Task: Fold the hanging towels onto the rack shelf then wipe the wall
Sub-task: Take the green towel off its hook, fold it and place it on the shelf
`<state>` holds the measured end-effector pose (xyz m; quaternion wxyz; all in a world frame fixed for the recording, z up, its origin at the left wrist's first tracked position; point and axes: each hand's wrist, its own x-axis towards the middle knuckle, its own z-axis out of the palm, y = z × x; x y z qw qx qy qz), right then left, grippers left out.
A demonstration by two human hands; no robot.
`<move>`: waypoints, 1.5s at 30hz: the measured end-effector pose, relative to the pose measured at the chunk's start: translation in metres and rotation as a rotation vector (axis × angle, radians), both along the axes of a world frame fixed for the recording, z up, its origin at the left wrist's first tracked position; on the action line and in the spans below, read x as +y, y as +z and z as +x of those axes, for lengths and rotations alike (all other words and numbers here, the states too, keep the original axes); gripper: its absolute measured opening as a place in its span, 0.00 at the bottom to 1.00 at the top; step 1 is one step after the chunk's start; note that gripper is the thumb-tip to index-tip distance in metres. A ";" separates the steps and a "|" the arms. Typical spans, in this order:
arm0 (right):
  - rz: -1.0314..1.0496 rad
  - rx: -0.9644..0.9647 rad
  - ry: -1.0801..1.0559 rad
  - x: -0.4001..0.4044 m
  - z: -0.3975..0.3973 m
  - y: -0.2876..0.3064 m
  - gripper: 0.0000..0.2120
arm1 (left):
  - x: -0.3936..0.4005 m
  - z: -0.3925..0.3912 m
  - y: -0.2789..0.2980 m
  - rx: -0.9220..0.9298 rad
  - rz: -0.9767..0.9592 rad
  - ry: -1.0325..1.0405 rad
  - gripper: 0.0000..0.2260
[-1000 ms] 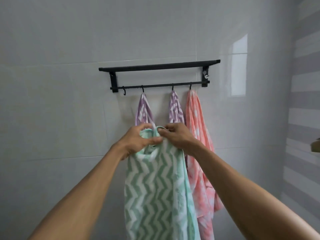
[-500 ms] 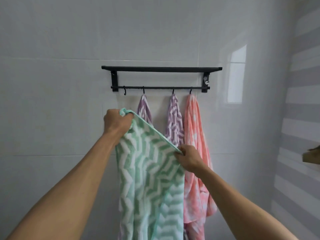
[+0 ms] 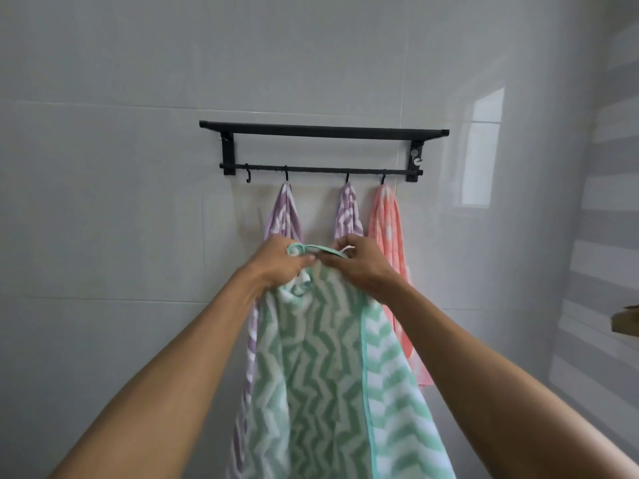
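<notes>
A green and white zigzag towel hangs doubled from my two hands below the rack. My left hand and my right hand pinch its top corners close together, almost touching. A black wall rack has a flat top shelf and a lower bar with hooks. Two purple zigzag towels and a pink towel hang from three hooks. The leftmost hook is bare. My arms and the green towel hide the lower parts of the purple towels.
The grey tiled wall runs behind the rack, with a bright window reflection at the right. A striped side wall stands at the far right, where a small brownish object juts in.
My hands were apart half a second ago, the left high and the right low, spreading the green towel. They have come together, bringing its corners side by side.
</notes>
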<state>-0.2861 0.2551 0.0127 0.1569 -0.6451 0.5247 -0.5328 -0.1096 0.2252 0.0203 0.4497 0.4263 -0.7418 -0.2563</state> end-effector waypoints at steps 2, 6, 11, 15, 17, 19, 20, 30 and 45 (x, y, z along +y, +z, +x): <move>0.019 0.173 -0.081 0.002 -0.011 -0.006 0.07 | -0.002 0.006 0.007 0.035 -0.032 0.115 0.13; 0.120 0.349 -0.342 0.006 -0.043 -0.036 0.06 | -0.004 0.023 0.018 0.207 -0.032 0.297 0.09; 0.316 0.129 -0.335 0.013 -0.078 -0.045 0.03 | -0.024 0.065 0.023 0.234 -0.013 0.519 0.07; 0.405 0.129 -0.322 0.016 -0.089 -0.026 0.15 | -0.048 0.081 0.010 0.254 0.086 0.623 0.10; 0.519 -0.008 -0.267 0.015 -0.089 -0.016 0.22 | -0.055 0.081 0.002 0.231 0.096 0.632 0.13; 0.604 -0.254 -0.102 0.012 -0.078 -0.009 0.25 | -0.055 0.071 -0.003 0.198 0.073 0.603 0.17; 0.609 -0.372 -0.035 0.012 -0.068 -0.004 0.23 | -0.054 0.063 -0.006 0.189 0.059 0.584 0.19; 0.379 -0.841 0.000 -0.011 -0.018 0.024 0.12 | -0.014 -0.034 -0.007 0.423 0.223 -0.017 0.14; -0.037 0.101 -0.017 0.017 -0.036 0.013 0.08 | -0.016 -0.049 -0.017 0.662 0.314 0.018 0.08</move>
